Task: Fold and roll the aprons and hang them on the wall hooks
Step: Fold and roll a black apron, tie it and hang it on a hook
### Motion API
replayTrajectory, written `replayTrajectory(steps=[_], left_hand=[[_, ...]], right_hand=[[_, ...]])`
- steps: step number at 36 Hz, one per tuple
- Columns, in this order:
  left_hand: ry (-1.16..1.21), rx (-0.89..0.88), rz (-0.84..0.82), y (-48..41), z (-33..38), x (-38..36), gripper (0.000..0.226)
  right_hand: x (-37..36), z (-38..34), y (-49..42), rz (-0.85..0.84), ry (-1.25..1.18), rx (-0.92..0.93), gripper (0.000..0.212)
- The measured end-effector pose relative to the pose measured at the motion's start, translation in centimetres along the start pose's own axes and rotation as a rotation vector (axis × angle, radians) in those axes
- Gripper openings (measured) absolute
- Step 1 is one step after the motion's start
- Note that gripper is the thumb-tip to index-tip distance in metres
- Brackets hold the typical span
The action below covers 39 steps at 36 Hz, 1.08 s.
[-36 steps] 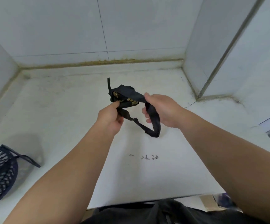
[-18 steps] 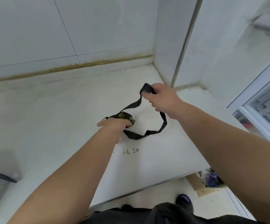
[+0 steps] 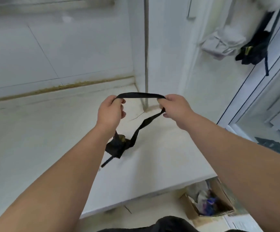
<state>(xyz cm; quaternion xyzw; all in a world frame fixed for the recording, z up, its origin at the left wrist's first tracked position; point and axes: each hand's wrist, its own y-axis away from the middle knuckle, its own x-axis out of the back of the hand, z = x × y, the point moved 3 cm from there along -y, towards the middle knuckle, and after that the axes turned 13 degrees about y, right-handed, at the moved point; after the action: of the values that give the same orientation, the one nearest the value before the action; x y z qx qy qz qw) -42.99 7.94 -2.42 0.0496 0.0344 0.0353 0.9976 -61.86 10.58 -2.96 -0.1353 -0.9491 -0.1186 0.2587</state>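
While the thin black fabric strap [image 3: 140,94] is stretched flat between both hands, this is the bit to get right: make a wide, untwisted loop before going for the hook. The left hand [image 3: 110,111] has its fingers curled and pinched on one end of the span. The right hand [image 3: 176,108] has thumb and fingers clamped on the other end, right in front of the foot of the grey vertical metal strip [image 3: 146,47] in the wall corner.

The rolled-up black apron bundle [image 3: 117,145] dangles from the strap below and left of that strip's foot, under the left wrist. I can't tell if it touches the white worktop [image 3: 35,139].

I'd hold that tension so the roll doesn't come loose, and lift by the loop only, never the bundle. Up and well to the right of the strip, another dark rolled apron [image 3: 254,51] hangs by its strap beside a crumpled white garment [image 3: 224,42], so that's probably where this one goes. The hooks themselves are blurred, so I'd look before dropping the loop on.
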Motion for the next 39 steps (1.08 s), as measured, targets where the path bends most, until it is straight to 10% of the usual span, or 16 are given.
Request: replayTrajectory(steps=[8, 26, 39], left_hand=[[0.135, -0.012, -0.007, 1.9, 3.2, -8.3, 0.019], [0.167, -0.444, -0.414, 5.7, 16.9, -28.1, 0.017], [0.147, -0.719, -0.34, 5.5, 27.9, -35.0, 0.024]], right_hand=[[8.4, 0.1, -0.9, -0.117, -0.617, -0.11, 0.035], [30.5, -5.6, -2.4, 0.331, -0.047, 0.318, 0.026], [41.2, -11.9, -2.7, 0.685, 0.033, 0.587, 0.027]])
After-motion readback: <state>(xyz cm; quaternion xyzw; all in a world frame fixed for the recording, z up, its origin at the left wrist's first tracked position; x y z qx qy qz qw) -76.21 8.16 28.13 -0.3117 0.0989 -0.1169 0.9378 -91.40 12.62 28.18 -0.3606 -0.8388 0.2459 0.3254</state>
